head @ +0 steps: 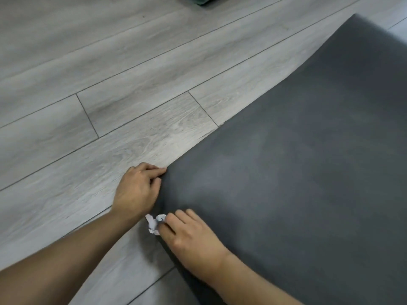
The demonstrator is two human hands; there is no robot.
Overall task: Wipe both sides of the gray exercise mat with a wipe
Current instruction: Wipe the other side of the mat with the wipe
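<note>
Left hand (137, 190) mine, fingers curled round left edge of gray mat (297, 172), gripping it; fingertips partly hidden behind edge. Right hand (189, 235) on same edge, nearer me, pinching crumpled white wipe (155, 223), mostly covered by my fingers. Gray mat on plank floor (110, 106), its right side cut off by frame. Beyond mat, green object (202, 0), cropped, can't identify.

exercise mat (297, 172): dark gray, matte, spread out on the floor (110, 84), left edge running diagonally and curving toward the far end. wipe (155, 223): small, white, crumpled into a wad, touching the mat's near-left edge.
</note>
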